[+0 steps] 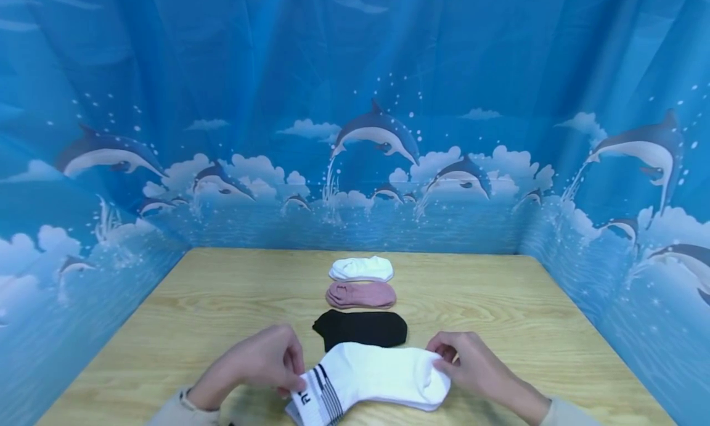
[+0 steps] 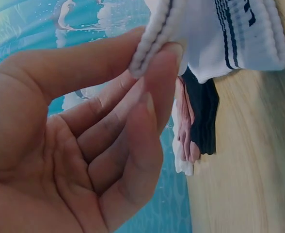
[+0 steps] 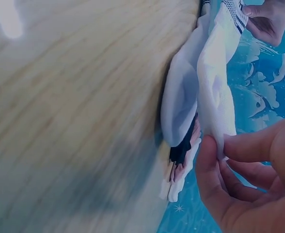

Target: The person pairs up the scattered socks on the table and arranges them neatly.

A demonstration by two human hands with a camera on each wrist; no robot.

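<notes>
A white sock (image 1: 388, 373) with dark stripes and lettering at its cuff is held between both hands at the table's near side. My left hand (image 1: 269, 361) pinches the ribbed cuff (image 2: 154, 36) between thumb and forefinger. At the toe end, my right hand (image 1: 471, 361) pinches the fabric between thumb and fingers. The right wrist view shows a second white sock (image 3: 179, 97) lying beneath the lifted one (image 3: 215, 87). Just beyond them lies a pair of black socks (image 1: 363, 328), partly covered by the white sock in the head view.
Behind the black socks lie folded pink socks (image 1: 360, 294) and low white socks (image 1: 362, 269), in a column up the middle of the wooden table (image 1: 233, 290). A blue curtain (image 1: 266, 105) printed with dolphins stands along the back and both sides.
</notes>
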